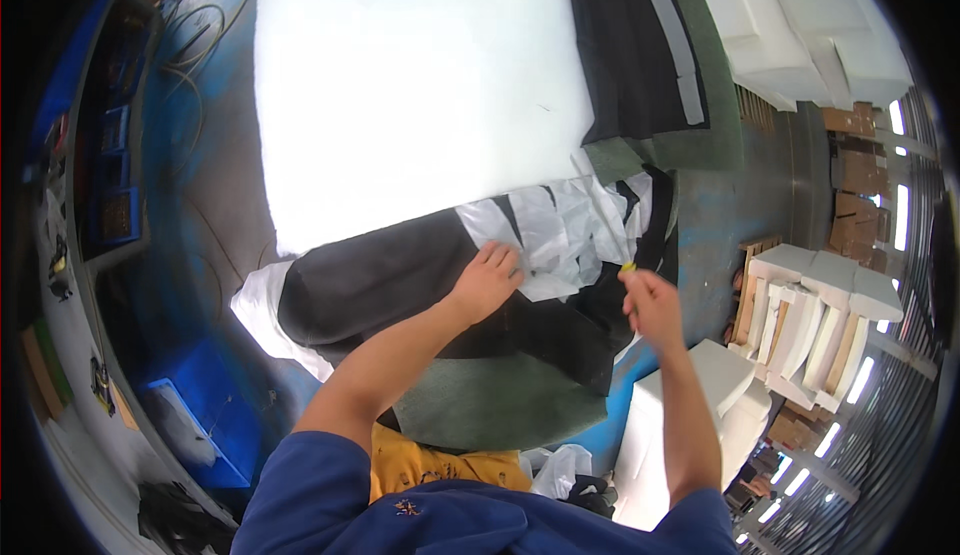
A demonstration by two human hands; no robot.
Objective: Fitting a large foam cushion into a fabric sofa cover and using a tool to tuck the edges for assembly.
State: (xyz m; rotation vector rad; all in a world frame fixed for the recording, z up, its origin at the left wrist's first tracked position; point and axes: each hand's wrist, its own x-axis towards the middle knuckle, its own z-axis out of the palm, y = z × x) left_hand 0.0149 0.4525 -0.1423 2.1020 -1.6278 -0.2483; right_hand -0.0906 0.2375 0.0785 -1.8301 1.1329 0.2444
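Observation:
My left hand [490,277] lies on a long padded piece wrapped in black fabric [380,275], its fingers stretched out where the black meets thin white sheeting [560,240]. My right hand [652,305] is closed around a slim tool with a yellow part [628,268]; a thin pale length seems to run from it toward the sheeting. Most of the tool is hidden or too fine to make out. Beyond the padded piece lies a large, thick white pad [420,85]. Black fabric with a grey strip [660,45] spreads along its right side.
A green-covered work surface [500,405] shows under the fabric. Blue crates [210,425] stand at the left near a dark shelf. White foam blocks [800,25] fill the upper right; stacked white cushions [810,315] sit on the right. A hose [195,50] lies on the floor.

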